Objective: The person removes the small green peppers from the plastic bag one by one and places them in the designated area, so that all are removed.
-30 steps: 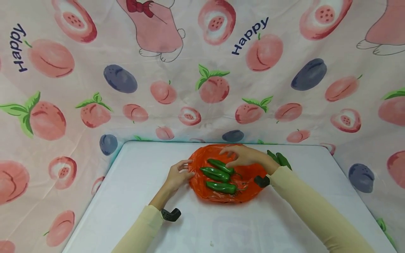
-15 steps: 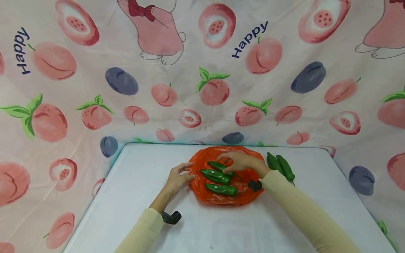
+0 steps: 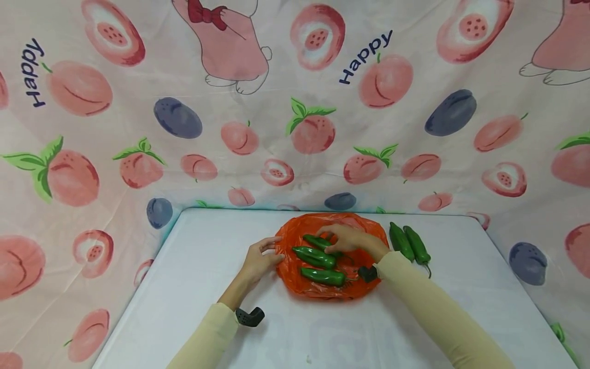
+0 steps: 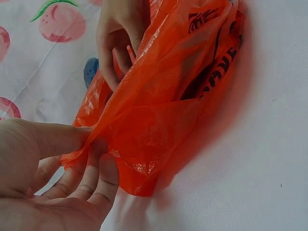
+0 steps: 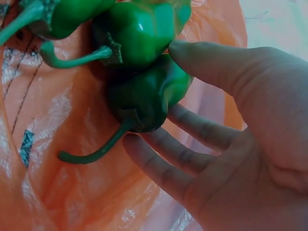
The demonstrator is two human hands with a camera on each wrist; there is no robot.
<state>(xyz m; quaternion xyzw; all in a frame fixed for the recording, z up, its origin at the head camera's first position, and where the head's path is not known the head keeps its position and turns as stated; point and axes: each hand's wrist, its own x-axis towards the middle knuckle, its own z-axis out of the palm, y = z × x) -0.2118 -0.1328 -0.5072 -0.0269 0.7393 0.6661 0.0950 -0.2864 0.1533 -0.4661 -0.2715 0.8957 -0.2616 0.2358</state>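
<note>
Green peppers (image 3: 313, 257): three lie side by side in the spread orange-red bag (image 3: 295, 223); two more rest outside it on the worktop (image 3: 203, 256).
Sleeves (image 3: 203, 333): both come in from the near side, a dark wrist camera (image 3: 250, 316) below the left cuff, presumably set there to watch that hand.
Near pepper (image 3: 322, 277): untouched in the bag, stem to the right.
Left hand (image 3: 257, 260): thumb and fingers pinch the bag's left edge, probably to steady it and keep its mouth wide.
Middle pepper (image 3: 306, 254): between its neighbours, touching the far one; the right thumb reaches the seam between them.
Far pepper (image 3: 315, 240): in the bag, its stem end within the right hand.
Right hand (image 3: 348, 238): thumb one side, fingers the other, curled round the far pepper; how firmly, I cannot tell. The thick end likely gives the better hold.
Loose pair (image 3: 416, 246): side by side just right of the bag, seemingly kept apart from those inside.
Printed cloth (image 3: 129, 107): rises behind the worktop, likely as a backdrop.
</note>
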